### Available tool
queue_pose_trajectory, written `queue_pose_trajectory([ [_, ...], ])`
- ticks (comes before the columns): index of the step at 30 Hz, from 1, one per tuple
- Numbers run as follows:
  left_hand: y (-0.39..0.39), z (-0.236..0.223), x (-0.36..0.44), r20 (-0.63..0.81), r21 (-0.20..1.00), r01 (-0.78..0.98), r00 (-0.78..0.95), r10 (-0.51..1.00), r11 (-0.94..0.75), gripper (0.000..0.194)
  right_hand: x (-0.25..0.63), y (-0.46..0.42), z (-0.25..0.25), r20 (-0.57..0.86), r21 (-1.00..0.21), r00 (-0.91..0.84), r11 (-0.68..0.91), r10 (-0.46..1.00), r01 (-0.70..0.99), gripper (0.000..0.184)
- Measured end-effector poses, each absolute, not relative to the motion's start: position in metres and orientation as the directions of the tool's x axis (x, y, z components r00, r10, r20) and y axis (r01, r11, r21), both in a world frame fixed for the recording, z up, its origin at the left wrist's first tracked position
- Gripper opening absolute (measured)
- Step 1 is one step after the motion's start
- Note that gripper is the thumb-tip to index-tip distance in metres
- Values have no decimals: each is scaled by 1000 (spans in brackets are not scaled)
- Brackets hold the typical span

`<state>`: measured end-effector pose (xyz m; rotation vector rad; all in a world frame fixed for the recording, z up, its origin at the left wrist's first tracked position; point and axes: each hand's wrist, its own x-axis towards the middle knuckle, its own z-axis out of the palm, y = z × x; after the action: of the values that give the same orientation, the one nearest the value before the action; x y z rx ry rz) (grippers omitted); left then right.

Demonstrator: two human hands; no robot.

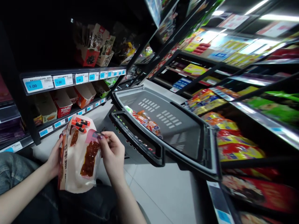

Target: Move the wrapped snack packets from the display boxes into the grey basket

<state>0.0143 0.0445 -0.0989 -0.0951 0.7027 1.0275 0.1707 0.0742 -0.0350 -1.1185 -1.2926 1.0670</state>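
My left hand [55, 157] grips the left side of a cream cardboard snack box [73, 179] with dark characters printed on its edge. Inside the box lie a red-topped packet [80, 122] and a small brown piece [74, 137]. Between the thumb and fingers of my right hand [114, 152] is the pink top of a clear snack packet [90, 158]. Something brown and glossy, like a meat strip, shows through its film. The packet hangs in front of the box; whether it touches the box I cannot tell.
A grey shopping basket [187, 133] with its black handle [137, 140] stands ahead on the tiled floor, holding colourful snack bags [147, 123]. On the left, a dark shelf carries open cardboard boxes [62, 102] above price tags. Blurred shelves of packaged food [238, 149] line the right.
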Motion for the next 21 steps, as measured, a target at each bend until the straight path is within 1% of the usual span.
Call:
queue_pose_trajectory([
  [2,44,-100,14,-581,241,-805,327,745,542,60,170,76,-33,110,-976,0,108,994,-188,24],
  [4,44,-99,14,-587,251,-809,309,749,531,56,170,76,-31,61,-906,-56,32,997,-421,29],
  [6,43,-97,15,-598,275,-817,267,756,506,52,171,74,-28,26,-829,-139,-57,990,-556,32],
  [8,42,-97,15,-607,282,-823,245,756,494,49,172,70,-27,5,-784,-210,-126,978,-608,33],
  [10,42,-99,14,-614,264,-827,253,748,496,47,174,67,-27,4,-746,-253,-165,968,-645,35],
  [15,43,-110,11,-624,211,-849,264,735,484,39,177,63,-31,53,-633,-339,-231,939,-739,45],
  [18,43,-110,11,-645,215,-843,256,720,493,40,178,63,-31,66,-600,-377,-265,924,-755,48],
  [21,43,-109,12,-645,225,-849,238,726,478,40,179,64,-32,64,-598,-375,-265,925,-756,48],
])
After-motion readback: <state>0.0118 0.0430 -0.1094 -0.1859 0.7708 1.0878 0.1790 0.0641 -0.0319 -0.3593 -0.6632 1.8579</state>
